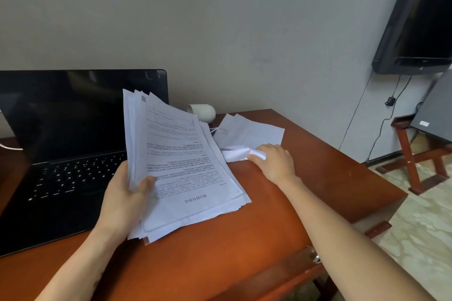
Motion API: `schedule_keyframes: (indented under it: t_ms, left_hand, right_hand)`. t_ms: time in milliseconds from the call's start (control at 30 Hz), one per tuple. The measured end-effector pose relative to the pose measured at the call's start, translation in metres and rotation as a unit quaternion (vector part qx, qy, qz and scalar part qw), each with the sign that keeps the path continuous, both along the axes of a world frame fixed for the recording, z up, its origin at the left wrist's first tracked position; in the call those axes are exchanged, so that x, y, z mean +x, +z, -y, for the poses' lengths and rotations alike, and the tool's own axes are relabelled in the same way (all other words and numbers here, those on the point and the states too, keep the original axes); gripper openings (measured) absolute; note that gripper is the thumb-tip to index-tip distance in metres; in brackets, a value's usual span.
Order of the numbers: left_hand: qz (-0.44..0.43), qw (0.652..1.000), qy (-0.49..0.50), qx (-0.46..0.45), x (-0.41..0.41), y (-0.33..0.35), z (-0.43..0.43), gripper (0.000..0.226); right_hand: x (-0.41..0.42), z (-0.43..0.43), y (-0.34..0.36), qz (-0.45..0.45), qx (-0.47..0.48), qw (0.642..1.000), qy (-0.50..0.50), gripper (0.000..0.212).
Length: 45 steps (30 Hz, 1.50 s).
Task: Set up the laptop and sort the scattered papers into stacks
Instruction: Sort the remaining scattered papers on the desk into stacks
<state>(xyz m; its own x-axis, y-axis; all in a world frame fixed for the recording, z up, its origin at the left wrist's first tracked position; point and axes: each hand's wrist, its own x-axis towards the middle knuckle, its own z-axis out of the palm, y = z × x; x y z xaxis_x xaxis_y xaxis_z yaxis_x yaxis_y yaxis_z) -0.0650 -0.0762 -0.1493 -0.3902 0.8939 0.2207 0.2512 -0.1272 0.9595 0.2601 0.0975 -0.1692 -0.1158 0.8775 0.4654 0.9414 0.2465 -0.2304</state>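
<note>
A black laptop stands open on the left of the reddish wooden desk, its screen dark. My left hand grips a thick stack of printed papers by its lower left edge, thumb on top, holding it tilted above the desk beside the keyboard. My right hand reaches further back and pinches the near edge of several loose sheets that lie on the desk, crumpling the paper a little.
A white cylindrical object lies on its side behind the papers near the wall. A dark television hangs on the right wall, with cables below. A wooden folding stand stands on the patterned floor past the desk's right edge.
</note>
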Motion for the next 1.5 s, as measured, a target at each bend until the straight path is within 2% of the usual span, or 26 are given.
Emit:
schedule_keyframes:
  t_ms: [100,167,233,333,467,633,700,733,833,900,967,1033,1100,1133,1200,1233,1300,1400,1433,1500]
  left_hand:
    - [-0.004,1.000,-0.004,-0.003,0.002,0.000,0.001,0.030]
    - [0.002,1.000,-0.007,-0.004,0.003,0.001,0.002,0.030]
    - [0.010,1.000,-0.008,-0.007,0.002,0.001,0.002,0.030]
    - [0.021,1.000,-0.017,-0.010,0.005,0.003,0.005,0.029]
    - [0.054,0.996,-0.052,-0.039,0.013,0.004,0.006,0.027]
    - [0.083,0.987,-0.108,-0.082,0.026,0.005,0.010,0.026]
    - [0.094,0.984,-0.122,-0.092,0.028,0.005,0.011,0.025]
    - [0.100,0.982,-0.127,-0.096,0.029,0.005,0.011,0.025]
    - [0.115,0.978,-0.142,-0.103,0.029,0.006,0.014,0.022]
    - [0.110,0.977,-0.153,-0.098,0.029,0.006,0.015,0.023]
    - [0.108,0.977,-0.160,-0.091,0.028,0.008,0.017,0.033]
    - [0.106,0.975,-0.173,-0.087,0.029,0.009,0.019,0.038]
    - [0.100,0.974,-0.186,-0.077,0.031,0.009,0.020,0.032]
    - [0.094,0.975,-0.188,-0.077,0.033,0.009,0.020,0.029]
    - [0.075,0.976,-0.185,-0.085,0.033,0.008,0.019,0.035]
    - [0.062,0.978,-0.181,-0.088,0.033,0.007,0.018,0.039]
    - [0.047,0.980,-0.171,-0.091,0.032,0.004,0.017,0.042]
    - [0.031,0.983,-0.163,-0.080,0.034,0.000,0.017,0.036]
    - [0.017,0.984,-0.164,-0.074,0.035,-0.001,0.017,0.035]
    - [-0.001,0.985,-0.163,-0.056,0.036,-0.001,0.020,0.032]
  right_hand:
    - [0.002,0.003,-0.002,-0.005,0.057,0.998,-0.038,0.037]
    - [0.006,0.008,-0.002,-0.047,0.057,0.995,-0.068,0.034]
    - [0.012,0.013,0.001,-0.165,0.028,0.979,-0.112,0.032]
    - [0.022,0.024,0.007,-0.367,0.009,0.922,-0.120,0.037]
    - [0.020,0.058,0.017,-0.434,-0.006,0.900,-0.042,0.033]
    - [0.014,0.103,0.017,-0.399,-0.058,0.912,0.076,0.023]
    - [0.014,0.116,0.013,-0.375,-0.101,0.913,0.124,0.028]
    - [0.015,0.122,0.011,-0.356,-0.129,0.914,0.147,0.033]
    - [0.018,0.137,0.005,-0.272,-0.201,0.918,0.207,0.028]
    - [0.017,0.147,0.005,-0.234,-0.228,0.914,0.241,0.034]
    - [0.016,0.154,0.010,-0.262,-0.254,0.896,0.252,0.047]
    - [0.013,0.156,0.018,-0.327,-0.264,0.881,0.218,0.055]
    - [0.004,0.154,0.019,-0.367,-0.219,0.888,0.170,0.047]
    - [-0.002,0.154,0.019,-0.345,-0.204,0.906,0.136,0.038]
    - [-0.013,0.155,0.013,-0.198,-0.207,0.955,0.079,0.047]
    - [-0.018,0.157,0.011,-0.124,-0.220,0.965,0.070,0.055]
    - [-0.025,0.161,0.011,-0.054,-0.243,0.965,0.078,0.059]
    - [-0.030,0.162,0.014,-0.065,-0.247,0.962,0.092,0.060]
    - [-0.028,0.160,0.013,-0.097,-0.248,0.960,0.088,0.060]
    - [-0.022,0.156,0.017,-0.242,-0.250,0.933,0.092,0.054]
